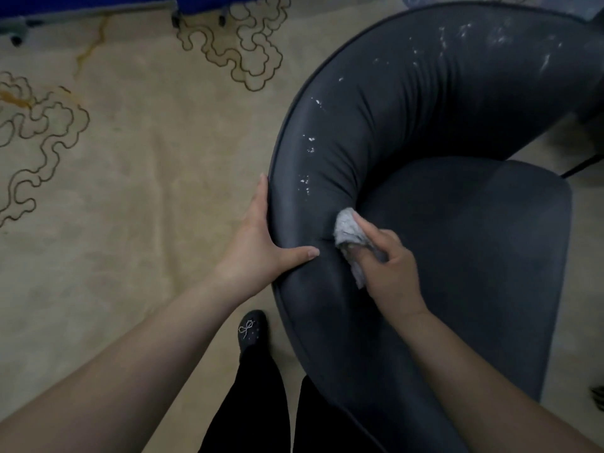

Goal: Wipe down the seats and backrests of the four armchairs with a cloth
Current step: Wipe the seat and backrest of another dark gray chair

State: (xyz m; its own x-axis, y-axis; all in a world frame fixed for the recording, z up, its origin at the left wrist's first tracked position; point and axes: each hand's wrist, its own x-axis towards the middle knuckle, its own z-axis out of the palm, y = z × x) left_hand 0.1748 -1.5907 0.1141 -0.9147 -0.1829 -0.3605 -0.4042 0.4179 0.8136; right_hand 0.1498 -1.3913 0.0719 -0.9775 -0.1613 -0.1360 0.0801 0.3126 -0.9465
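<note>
A dark grey armchair (408, 103) with a curved padded backrest fills the right half of the head view. Its seat (474, 250) lies inside the curve. White flecks dot the backrest's upper surface. My right hand (389, 273) grips a crumpled light grey cloth (349, 230) and presses it into the crease where backrest meets seat. My left hand (261, 237) clasps the backrest's outer edge, fingers curled over the rim and thumb lying flat on the padding.
A beige carpet (147, 158) with dark cloud-shaped outlines covers the floor to the left. My black-clad legs and a black shoe (251, 331) stand close to the chair. Blue furniture on castors (196, 4) stands at the top left.
</note>
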